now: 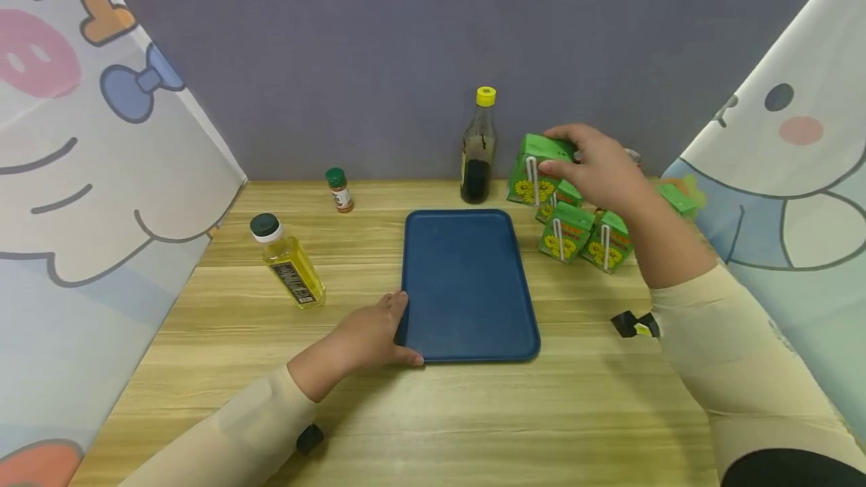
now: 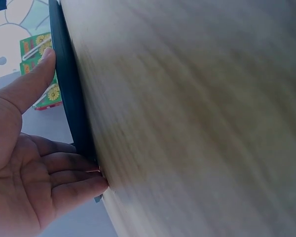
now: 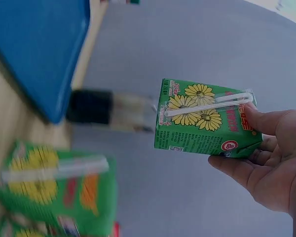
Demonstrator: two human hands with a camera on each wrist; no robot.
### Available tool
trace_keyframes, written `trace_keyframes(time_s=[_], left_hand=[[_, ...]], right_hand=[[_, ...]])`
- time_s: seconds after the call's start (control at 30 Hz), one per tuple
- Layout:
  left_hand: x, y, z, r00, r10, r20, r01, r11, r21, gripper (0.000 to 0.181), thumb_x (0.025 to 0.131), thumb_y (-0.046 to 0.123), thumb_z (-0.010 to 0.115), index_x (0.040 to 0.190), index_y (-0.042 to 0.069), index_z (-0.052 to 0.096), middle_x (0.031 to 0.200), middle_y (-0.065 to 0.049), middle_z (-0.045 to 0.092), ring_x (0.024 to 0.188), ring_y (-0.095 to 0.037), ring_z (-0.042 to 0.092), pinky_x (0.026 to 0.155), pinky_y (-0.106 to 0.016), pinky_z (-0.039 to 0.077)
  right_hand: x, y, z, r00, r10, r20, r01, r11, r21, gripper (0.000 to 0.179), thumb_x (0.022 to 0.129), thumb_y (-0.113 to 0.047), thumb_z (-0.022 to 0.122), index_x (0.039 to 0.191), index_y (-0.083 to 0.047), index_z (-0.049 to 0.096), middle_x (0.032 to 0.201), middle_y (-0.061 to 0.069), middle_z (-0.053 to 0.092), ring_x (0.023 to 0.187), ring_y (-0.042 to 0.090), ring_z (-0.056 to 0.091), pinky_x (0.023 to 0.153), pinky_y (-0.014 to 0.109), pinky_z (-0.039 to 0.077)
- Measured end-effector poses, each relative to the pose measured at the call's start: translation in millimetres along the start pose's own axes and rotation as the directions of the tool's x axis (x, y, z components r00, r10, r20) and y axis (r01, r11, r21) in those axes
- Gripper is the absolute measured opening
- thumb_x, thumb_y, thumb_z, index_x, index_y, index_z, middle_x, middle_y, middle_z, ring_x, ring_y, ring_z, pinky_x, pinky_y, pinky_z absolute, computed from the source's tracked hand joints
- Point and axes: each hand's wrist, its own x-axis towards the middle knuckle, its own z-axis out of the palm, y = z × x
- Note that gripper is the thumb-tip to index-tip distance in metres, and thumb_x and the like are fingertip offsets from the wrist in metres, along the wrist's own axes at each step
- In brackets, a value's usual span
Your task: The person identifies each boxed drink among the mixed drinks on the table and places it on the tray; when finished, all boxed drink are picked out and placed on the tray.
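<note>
A grey backdrop [image 1: 379, 58] rises behind a wooden table [image 1: 473, 427], where a blue rectangular tray [image 1: 467, 284] lies flat near the middle. The left hand [image 1: 372, 333] rests at the tray's near left corner, fingers fairly straight along its left side and thumb against the near edge, so that corner sits between them. The right hand [image 1: 595, 171] grips a green carton [image 3: 202, 118] by its upper end, raised off the table: the thumb presses the flowered front near the top, the fingers curl behind, and the lower part juts out past the fingertips, uncovered. Just left of that carton stands a sauce bottle [image 1: 478, 152] with a yellow cap, beyond the tray's far edge; a tilted-looking oil bottle [image 1: 292, 265] is well to the tray's left. More green cartons [image 1: 567, 233] cluster near the right hand and forearm. Smaller again is a green-capped spice jar [image 1: 340, 190] near the backdrop, and slimmest of all the white straw [image 3: 207, 106] on the held carton's front
</note>
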Motion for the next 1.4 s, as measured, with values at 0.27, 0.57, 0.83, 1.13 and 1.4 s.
trace_keyframes(time_s=[0.27, 0.57, 0.83, 1.13, 1.4], left_hand=[[-0.2, -0.3, 0.4, 1.000, -0.005, 0.000, 0.005, 1.000, -0.002, 0.112, 0.076, 0.065, 0.073, 0.153, -0.002, 0.026, 0.157, -0.022, 0.031, 0.143, -0.035, 0.035, 0.111, -0.049, 0.037], [-0.8, -0.3, -0.1, 1.000, 0.001, -0.003, -0.001, 1.000, -0.009, 0.111, 0.076, 0.063, 0.073, 0.153, -0.002, 0.027, 0.156, -0.023, 0.032, 0.143, -0.036, 0.036, 0.111, -0.049, 0.036], [-0.1, -0.5, 1.9, 1.000, 0.005, -0.007, -0.005, 1.000, 0.004, 0.110, 0.076, 0.063, 0.074, 0.152, -0.003, 0.029, 0.156, -0.022, 0.033, 0.143, -0.035, 0.035, 0.111, -0.049, 0.037], [0.5, 1.2, -1.3, 1.000, 0.003, -0.006, -0.003, 1.000, -0.003, 0.110, 0.076, 0.062, 0.074, 0.152, -0.004, 0.029, 0.156, -0.022, 0.033, 0.143, -0.035, 0.035, 0.112, -0.049, 0.036], [0.9, 1.1, -1.2, 1.000, 0.003, 0.003, -0.003, 1.000, 0.001, 0.110, 0.077, 0.062, 0.074, 0.152, -0.004, 0.028, 0.156, -0.023, 0.032, 0.142, -0.036, 0.036, 0.111, -0.049, 0.036]], right_hand=[[44.0, -20, 68, 0.990, -0.094, 0.109, 0.088, 0.994, 0.065, 0.058, 0.096, -0.040, 0.061, 0.147, -0.017, 0.044, 0.147, 0.009, 0.044, 0.111, 0.027, 0.054, 0.089, 0.046, 0.046], [79.4, -30, 139, 0.977, -0.146, 0.157, 0.130, 0.986, 0.108, 0.053, 0.097, -0.034, 0.062, 0.144, -0.014, 0.046, 0.139, 0.006, 0.050, 0.103, 0.022, 0.055, 0.086, 0.042, 0.046], [93.1, -32, 172, 0.974, -0.122, 0.192, 0.107, 0.990, 0.090, 0.055, 0.097, -0.035, 0.061, 0.146, -0.016, 0.044, 0.144, 0.007, 0.046, 0.110, 0.022, 0.055, 0.090, 0.042, 0.045], [96.1, -32, 174, 0.967, -0.129, 0.219, 0.123, 0.991, 0.045, 0.059, 0.097, -0.041, 0.059, 0.148, -0.018, 0.040, 0.140, 0.006, 0.047, 0.106, 0.022, 0.054, 0.090, 0.043, 0.043], [81.0, -39, 139, 0.969, -0.165, 0.184, 0.166, 0.986, 0.012, 0.072, 0.095, -0.053, 0.057, 0.153, -0.017, 0.031, 0.155, 0.010, 0.033, 0.136, 0.029, 0.041, 0.107, 0.051, 0.038]])
